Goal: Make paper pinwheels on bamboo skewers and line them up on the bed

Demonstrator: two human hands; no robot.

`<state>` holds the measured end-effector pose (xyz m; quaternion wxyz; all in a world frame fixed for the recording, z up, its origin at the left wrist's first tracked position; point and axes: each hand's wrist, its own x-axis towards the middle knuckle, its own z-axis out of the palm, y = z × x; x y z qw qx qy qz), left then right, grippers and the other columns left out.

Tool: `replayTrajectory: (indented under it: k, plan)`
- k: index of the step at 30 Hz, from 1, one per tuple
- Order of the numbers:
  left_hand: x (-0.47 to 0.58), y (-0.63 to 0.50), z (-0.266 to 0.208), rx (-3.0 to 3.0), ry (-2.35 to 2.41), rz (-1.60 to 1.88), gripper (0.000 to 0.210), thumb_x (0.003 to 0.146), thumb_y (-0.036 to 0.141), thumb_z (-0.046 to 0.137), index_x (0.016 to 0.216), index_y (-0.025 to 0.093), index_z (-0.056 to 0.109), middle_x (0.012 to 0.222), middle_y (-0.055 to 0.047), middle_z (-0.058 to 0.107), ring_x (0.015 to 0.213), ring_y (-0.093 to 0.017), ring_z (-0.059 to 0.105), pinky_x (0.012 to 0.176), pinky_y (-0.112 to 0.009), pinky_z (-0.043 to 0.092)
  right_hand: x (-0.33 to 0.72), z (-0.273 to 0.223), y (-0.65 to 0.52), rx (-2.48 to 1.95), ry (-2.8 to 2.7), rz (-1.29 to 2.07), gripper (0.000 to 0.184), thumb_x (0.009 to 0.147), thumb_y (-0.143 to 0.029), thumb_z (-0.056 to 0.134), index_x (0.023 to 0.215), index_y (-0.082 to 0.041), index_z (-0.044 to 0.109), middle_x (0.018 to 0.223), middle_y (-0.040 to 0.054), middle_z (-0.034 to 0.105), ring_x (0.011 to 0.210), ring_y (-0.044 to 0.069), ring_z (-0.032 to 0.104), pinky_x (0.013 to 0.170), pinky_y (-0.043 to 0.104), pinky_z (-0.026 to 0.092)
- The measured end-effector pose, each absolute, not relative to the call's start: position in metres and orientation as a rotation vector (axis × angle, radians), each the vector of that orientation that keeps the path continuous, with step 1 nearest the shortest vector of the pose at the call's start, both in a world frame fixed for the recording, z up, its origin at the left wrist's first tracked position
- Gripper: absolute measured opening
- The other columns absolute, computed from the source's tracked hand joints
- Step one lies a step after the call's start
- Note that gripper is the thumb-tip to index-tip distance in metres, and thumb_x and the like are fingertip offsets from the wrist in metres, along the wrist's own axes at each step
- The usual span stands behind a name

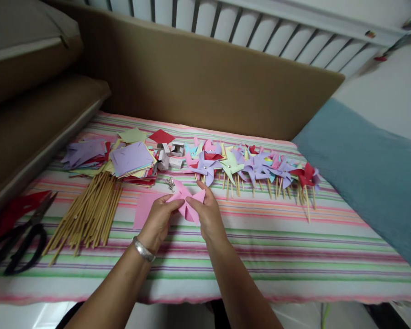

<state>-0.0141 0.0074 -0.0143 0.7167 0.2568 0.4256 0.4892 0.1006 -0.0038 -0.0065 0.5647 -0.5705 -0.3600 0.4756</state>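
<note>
A pink paper pinwheel with folded blades is held between both hands over the striped cloth. My left hand, with a silver bangle at the wrist, pinches its left side, thumb near the centre. From the right, my right hand grips it with the thumb pressed by the middle and fingers behind. No stick shows on this pinwheel. Under and beside my left hand lies a flat pink paper sheet. A small heap of metal pins sits just beyond the hands.
Finished pinwheels on sticks lie in a row at the right. Left of the hands are wooden sticks, coloured paper stacks, small white boxes and black-handled scissors. A brown board stands along the back.
</note>
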Motion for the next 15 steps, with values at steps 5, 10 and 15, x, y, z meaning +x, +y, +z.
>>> replayTrajectory:
  k: [5, 10, 15]
  plan:
    - [-0.03, 0.017, -0.011, 0.536, 0.954, 1.1, 0.018, 0.056, 0.019, 0.073, 0.071, 0.011, 0.068, 0.063, -0.003, 0.067, 0.055, -0.012, 0.058, 0.059, -0.025, 0.043, 0.103, -0.001, -0.007, -1.291, -0.889, 1.21, 0.056, 0.074, -0.036, 0.06, 0.125, -0.022, 0.045, 0.075, 0.0006, 0.062, 0.07, 0.016, 0.06, 0.066, 0.03, 0.049]
    - [-0.044, 0.024, -0.007, 0.447, 0.934, 1.132, 0.014, 0.054, 0.016, 0.074, 0.065, 0.012, 0.066, 0.06, -0.002, 0.065, 0.052, -0.01, 0.056, 0.054, -0.022, 0.043, 0.105, -0.006, -0.011, -1.133, -1.193, 1.141, 0.044, 0.078, -0.022, 0.053, 0.122, -0.025, 0.051, 0.085, 0.0014, 0.065, 0.078, 0.016, 0.061, 0.077, 0.033, 0.049]
    - [-0.048, 0.024, -0.005, 0.426, 0.883, 1.107, 0.015, 0.054, 0.013, 0.073, 0.068, 0.011, 0.067, 0.063, -0.002, 0.066, 0.055, -0.011, 0.057, 0.055, -0.022, 0.044, 0.109, -0.006, -0.013, -1.169, -1.54, 0.91, 0.033, 0.077, -0.012, 0.049, 0.101, -0.028, 0.066, 0.094, 0.0022, 0.063, 0.086, 0.017, 0.059, 0.078, 0.031, 0.046]
